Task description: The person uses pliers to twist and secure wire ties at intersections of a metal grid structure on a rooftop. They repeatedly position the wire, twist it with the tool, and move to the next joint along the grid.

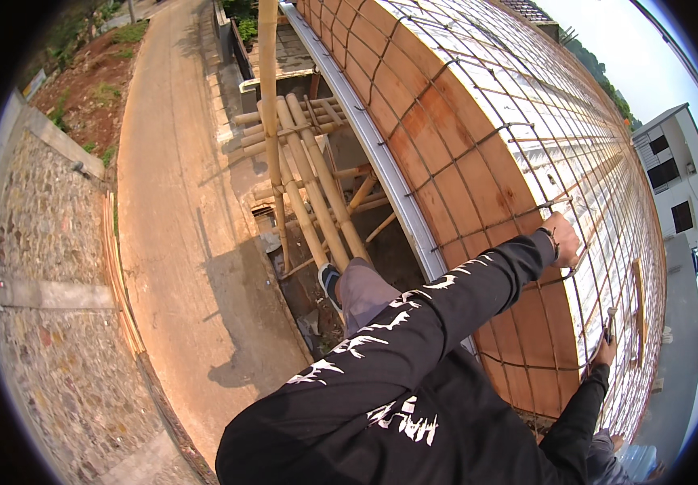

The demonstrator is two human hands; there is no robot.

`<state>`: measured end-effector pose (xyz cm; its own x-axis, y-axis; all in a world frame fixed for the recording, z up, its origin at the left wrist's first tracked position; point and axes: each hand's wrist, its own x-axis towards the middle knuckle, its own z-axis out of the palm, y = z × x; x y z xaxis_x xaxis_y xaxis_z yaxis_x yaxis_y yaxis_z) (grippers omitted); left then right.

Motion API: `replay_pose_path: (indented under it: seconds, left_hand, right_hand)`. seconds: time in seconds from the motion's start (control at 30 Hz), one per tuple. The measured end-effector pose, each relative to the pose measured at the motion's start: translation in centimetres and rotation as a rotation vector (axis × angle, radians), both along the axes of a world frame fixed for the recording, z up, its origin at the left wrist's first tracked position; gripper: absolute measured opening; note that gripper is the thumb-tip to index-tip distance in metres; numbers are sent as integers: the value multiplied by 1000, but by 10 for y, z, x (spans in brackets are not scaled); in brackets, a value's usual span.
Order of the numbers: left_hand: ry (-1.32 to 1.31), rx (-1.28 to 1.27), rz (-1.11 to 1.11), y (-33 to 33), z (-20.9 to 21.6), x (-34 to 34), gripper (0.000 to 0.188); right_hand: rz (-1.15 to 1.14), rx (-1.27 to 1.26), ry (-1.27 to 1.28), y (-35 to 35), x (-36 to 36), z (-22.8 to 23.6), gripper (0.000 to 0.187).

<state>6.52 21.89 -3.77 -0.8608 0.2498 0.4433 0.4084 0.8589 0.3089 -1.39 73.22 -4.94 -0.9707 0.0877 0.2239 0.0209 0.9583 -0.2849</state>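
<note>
My left hand (563, 240), at the end of a black sleeve with white print, is closed around a bar of the steel rebar mesh (464, 151) near the upper edge of the formwork. Lower and to the right, my right hand (604, 353) is wrapped around a small hand tool (610, 323) with a dark grip and a pale metal end. Its exact kind is too small to make out. Behind the bars stands an orange-brown plywood panel (494, 194). A white sheeted deck (555, 174) stretches away beyond it, under more rebar.
Bamboo poles (309, 178) form a scaffold at height, where my shoe (330, 283) rests. A vertical bamboo pole (269, 89) rises ahead. Far below runs a concrete road (171, 202) beside a stone wall (50, 218). A wooden strip (638, 311) lies on the deck; a blue water container (638, 461) stands lower right.
</note>
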Motion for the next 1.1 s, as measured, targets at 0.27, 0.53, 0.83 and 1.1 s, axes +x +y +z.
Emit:
replay_pose_path:
  seconds: [0.27,0.53,0.83,1.1]
  left_hand:
    - [14,1,2,0,0,1,44]
    - [28,5,-6,5,-2,-2,43]
    - [27,1,9,7,-5,-5,44]
    - [28,21,8,2,-5,-4,43]
  right_hand:
    - [38,-2,25,-1,5,3,61]
    - [23,23,56,14,4,0,63]
    - [29,56,70,14,2,-9,64]
    - [10,-137,-22,7,-4,-2,62]
